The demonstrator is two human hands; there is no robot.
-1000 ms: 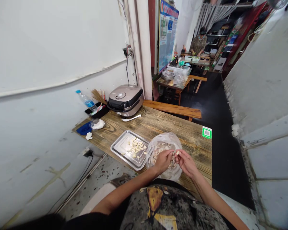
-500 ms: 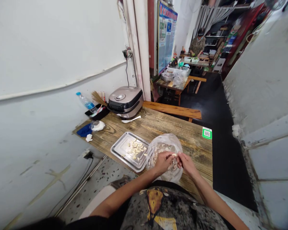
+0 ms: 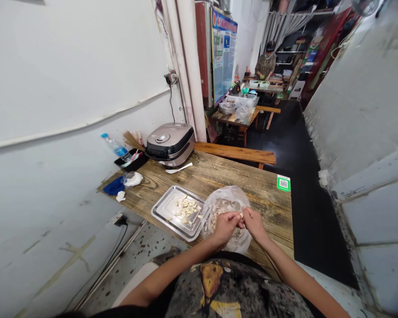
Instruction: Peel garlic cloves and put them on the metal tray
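Over an open clear plastic bag (image 3: 215,198), my left hand (image 3: 226,226) and my right hand (image 3: 254,223) meet at the fingertips. Both pinch one small pale garlic clove (image 3: 242,215), mostly covered by the fingers. Inside the bag lie many pinkish-brown unpeeled garlic cloves (image 3: 215,214), partly hidden behind my hands. Left of the bag, touching its edge, is a shallow metal tray (image 3: 162,207). Several pale peeled cloves (image 3: 187,207) are scattered over the tray's right half.
A rice cooker (image 3: 170,142) stands at the back of the wooden table (image 3: 219,170), with a white plastic knife (image 3: 179,168) before it. A blue cloth (image 3: 114,186) and a black tray with a bottle (image 3: 119,151) are left. A bench (image 3: 235,153) is behind; another person (image 3: 265,64) works farther back.
My right-hand fingers have closed in over the clove and come nearer my left fingertips, so less of the clove shows. The camera view has shifted slightly.
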